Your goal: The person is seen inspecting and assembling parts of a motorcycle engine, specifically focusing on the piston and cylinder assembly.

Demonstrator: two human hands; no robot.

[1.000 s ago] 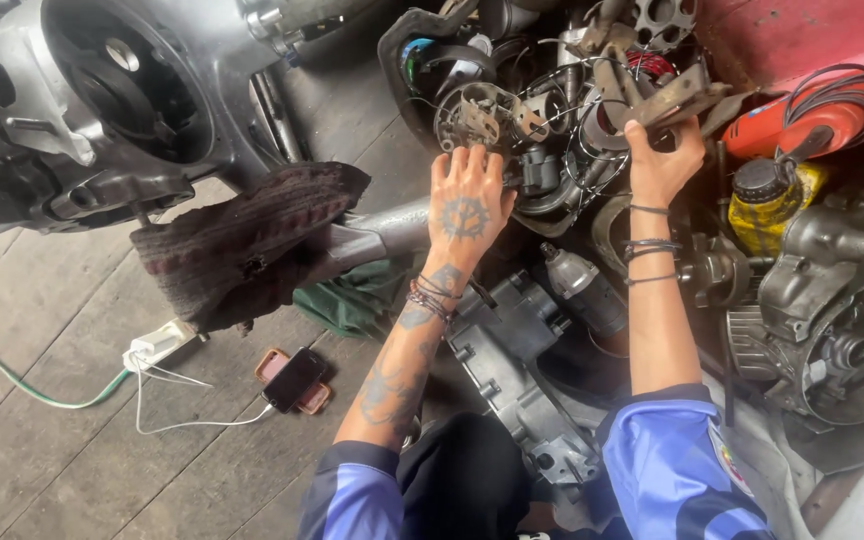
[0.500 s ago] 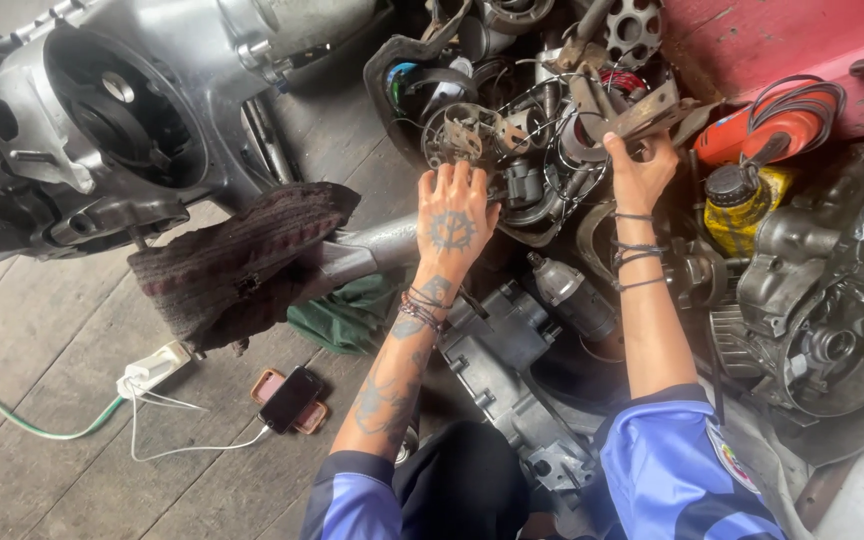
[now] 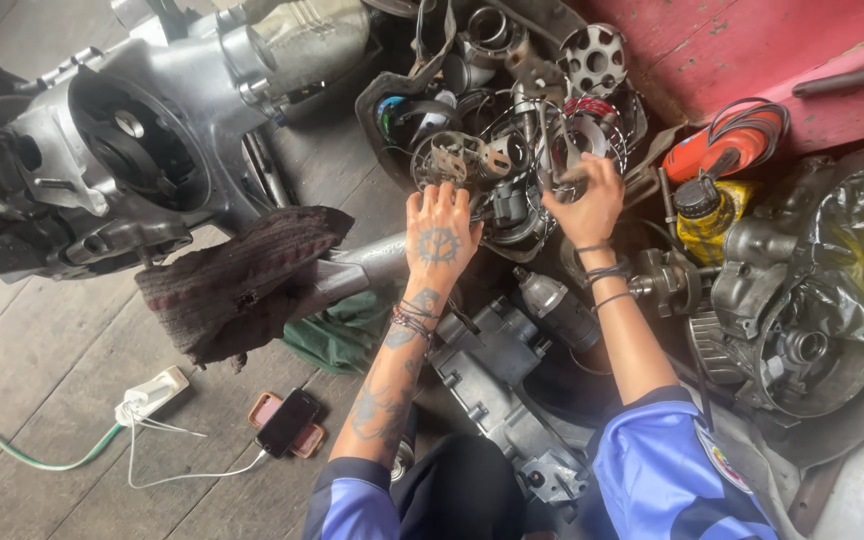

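Among the heap of metal parts on the floor, a flat metal piece is gripped by the closed right hand; the left hand (fingers spread, empty) is laid just beside it

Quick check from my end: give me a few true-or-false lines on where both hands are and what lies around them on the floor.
1. The left hand rests open, fingers spread, at the edge of the parts pile. True.
2. The right hand lies flat and empty on the floor. False: it grips a metal part in the pile.
3. A phone lies on the floor, with a white cable. True.
4. The dark rag covers the phone. False: the rag is draped by the engine casing, apart from the phone.
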